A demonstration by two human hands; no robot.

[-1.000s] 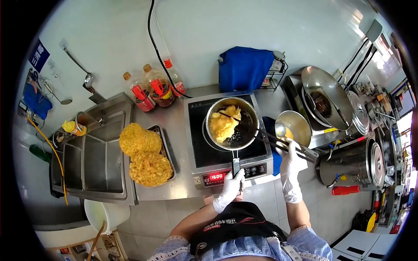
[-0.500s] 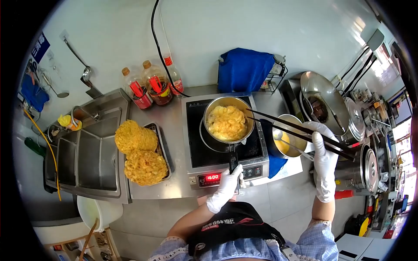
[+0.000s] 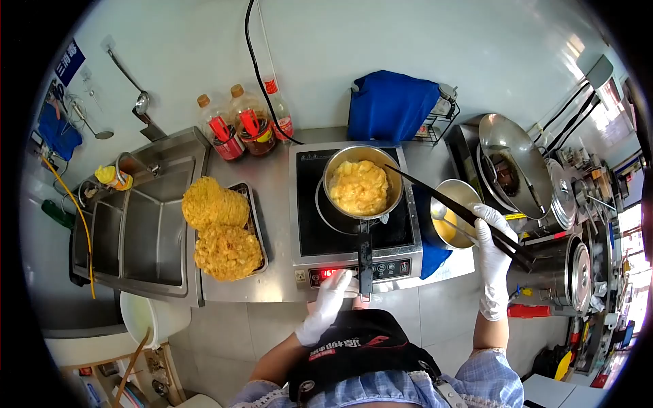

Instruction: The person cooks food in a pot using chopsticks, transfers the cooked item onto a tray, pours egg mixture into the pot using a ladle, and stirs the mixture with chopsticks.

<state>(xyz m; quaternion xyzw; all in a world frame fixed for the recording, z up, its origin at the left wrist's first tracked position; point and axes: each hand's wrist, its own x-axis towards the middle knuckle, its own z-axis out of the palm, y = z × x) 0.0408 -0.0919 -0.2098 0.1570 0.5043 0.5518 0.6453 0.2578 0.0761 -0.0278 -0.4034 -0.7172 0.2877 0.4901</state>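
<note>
My right hand [image 3: 494, 262], in a white glove, is closed around a pair of long dark chopsticks [image 3: 445, 201]. The sticks lie close together and their tips reach over the right rim of a small pot [image 3: 330, 200]. In the pot sits a lumpy golden-yellow fried mass [image 3: 358, 186]. My left hand [image 3: 331, 302], also gloved, is off the pot's black handle [image 3: 365, 255], just left of its end. Its fingers stretch to the front panel of the induction cooker [image 3: 306, 256], partly covering the red display [image 3: 328, 273]; whether they touch is unclear.
Left of the cooker, a tray [image 3: 260, 228] bears two golden fried noodle-like cakes [image 3: 228, 258], beside a double sink [image 3: 153, 234]. To the right stand a pot of yellow liquid [image 3: 457, 194] with a ladle [image 3: 452, 223], and a wok [image 3: 513, 149]. Sauce bottles [image 3: 255, 129] line the wall.
My left hand has let go of the pot handle and moved left and down to the panel. My right hand has shifted slightly left, and the chopsticks have come together.
</note>
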